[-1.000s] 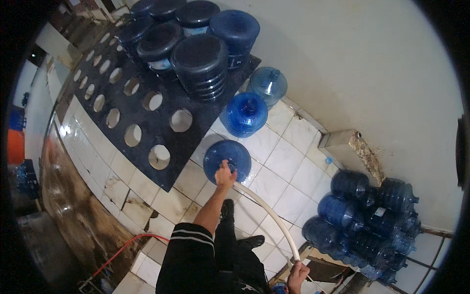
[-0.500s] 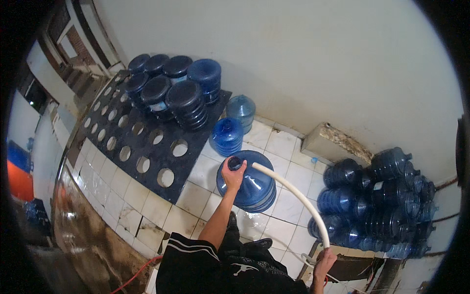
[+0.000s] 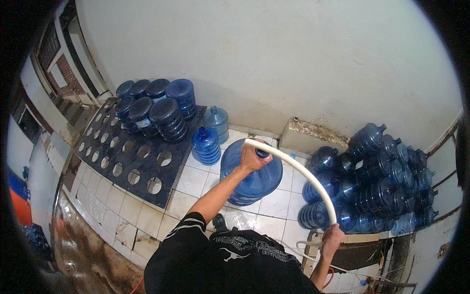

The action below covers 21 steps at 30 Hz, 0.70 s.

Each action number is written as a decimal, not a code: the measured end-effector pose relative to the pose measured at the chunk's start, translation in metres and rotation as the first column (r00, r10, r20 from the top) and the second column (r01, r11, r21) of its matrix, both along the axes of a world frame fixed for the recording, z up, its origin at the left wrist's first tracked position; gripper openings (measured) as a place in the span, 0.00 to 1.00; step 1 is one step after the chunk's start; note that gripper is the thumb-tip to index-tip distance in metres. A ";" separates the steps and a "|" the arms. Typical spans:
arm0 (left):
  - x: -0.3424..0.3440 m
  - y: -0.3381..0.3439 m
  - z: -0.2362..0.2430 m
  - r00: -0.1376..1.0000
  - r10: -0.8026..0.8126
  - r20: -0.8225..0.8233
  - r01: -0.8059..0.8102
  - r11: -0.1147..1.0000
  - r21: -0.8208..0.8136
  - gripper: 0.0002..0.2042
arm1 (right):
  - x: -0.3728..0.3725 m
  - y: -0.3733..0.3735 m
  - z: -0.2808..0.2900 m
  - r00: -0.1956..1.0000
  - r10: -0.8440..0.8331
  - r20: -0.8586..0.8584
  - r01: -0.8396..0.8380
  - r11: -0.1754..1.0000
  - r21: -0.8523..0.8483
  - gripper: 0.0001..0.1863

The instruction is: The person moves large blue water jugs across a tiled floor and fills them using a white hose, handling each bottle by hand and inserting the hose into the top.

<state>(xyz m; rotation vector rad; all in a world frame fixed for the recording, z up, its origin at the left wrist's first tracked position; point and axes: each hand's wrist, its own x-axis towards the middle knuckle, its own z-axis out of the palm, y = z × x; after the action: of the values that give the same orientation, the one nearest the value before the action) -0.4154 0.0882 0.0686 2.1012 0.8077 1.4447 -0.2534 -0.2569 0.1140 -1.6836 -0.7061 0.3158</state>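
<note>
The blue jug (image 3: 267, 180), centre of the frame, looks stiff, probably slippery; its neck (image 3: 263, 153), clasped by the left hand (image 3: 251, 159), suits holding. Lower right, the right hand (image 3: 333, 235) grips a bendable hose (image 3: 304, 171).

Obscured and cropped parts
The left hand (image 3: 253, 160) and the hose (image 3: 306, 172) are covering part of the neck (image 3: 263, 153) of the blue bottle (image 3: 264, 179); the right hand (image 3: 333, 237) is masking a hose section. Front bottles in the right-side stack (image 3: 374, 198) are hiding those behind. The dark rim is cutting off an orange object (image 3: 21, 208); the lower edge is cropping the black shirt (image 3: 196, 267).
</note>
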 end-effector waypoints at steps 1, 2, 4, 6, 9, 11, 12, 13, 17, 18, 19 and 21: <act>0.008 -0.003 -0.002 0.986 0.147 -0.081 -0.136 0.983 0.124 0.21 | 0.000 -0.003 0.001 1.000 0.004 -0.009 -0.004 1.000 0.017 0.25; 0.015 -0.005 -0.003 0.988 0.138 -0.074 -0.137 0.990 0.014 0.20 | -0.006 -0.009 0.000 1.000 0.007 -0.021 -0.006 1.000 0.027 0.25; 0.024 -0.001 -0.005 0.987 0.158 -0.015 -0.159 0.981 -0.113 0.19 | -0.013 -0.013 -0.003 0.995 0.038 -0.091 -0.030 0.995 0.094 0.26; 0.023 0.005 -0.006 0.973 0.222 0.056 -0.209 0.961 -0.183 0.18 | -0.019 -0.021 -0.007 0.996 0.004 -0.086 0.004 0.996 0.089 0.27; 0.004 0.024 -0.002 0.911 0.276 0.307 -0.171 0.929 -0.328 0.16 | -0.028 -0.029 -0.017 0.995 -0.062 -0.077 0.070 0.993 0.099 0.27; -0.011 0.034 0.004 0.843 0.412 0.345 -0.277 0.883 -0.378 0.13 | -0.032 -0.035 -0.022 0.991 -0.091 -0.100 0.103 0.986 0.129 0.27; -0.020 0.039 0.008 0.802 0.515 0.304 -0.359 0.821 -0.444 0.12 | -0.034 -0.040 -0.025 0.974 -0.150 -0.169 0.163 0.985 0.063 0.27; -0.026 0.044 0.013 0.765 0.551 0.334 -0.311 0.770 -0.557 0.11 | -0.034 -0.043 -0.028 0.973 -0.159 -0.165 0.173 0.982 0.074 0.26; -0.056 0.051 0.038 0.546 0.613 0.571 -0.076 0.715 -0.695 0.09 | -0.031 -0.057 -0.037 0.952 -0.230 -0.202 0.251 0.964 0.088 0.26; -0.064 0.047 0.042 0.539 0.575 0.615 -0.026 0.741 -0.671 0.07 | -0.030 -0.062 -0.037 0.938 -0.264 -0.224 0.288 0.954 0.082 0.26; -0.069 0.044 0.047 0.483 0.587 0.650 -0.005 0.744 -0.668 0.05 | -0.028 -0.064 -0.038 0.911 -0.302 -0.281 0.337 0.938 0.084 0.26; -0.078 0.040 0.058 0.406 0.556 0.725 0.077 0.770 -0.634 0.04 | -0.022 -0.063 -0.038 0.910 -0.335 -0.244 0.359 0.932 0.059 0.27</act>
<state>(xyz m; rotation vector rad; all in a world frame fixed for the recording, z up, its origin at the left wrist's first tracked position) -0.4938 0.1283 0.1269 0.5058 0.9367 1.8424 -0.2754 -0.3197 0.0755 -1.6070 -0.2373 0.2122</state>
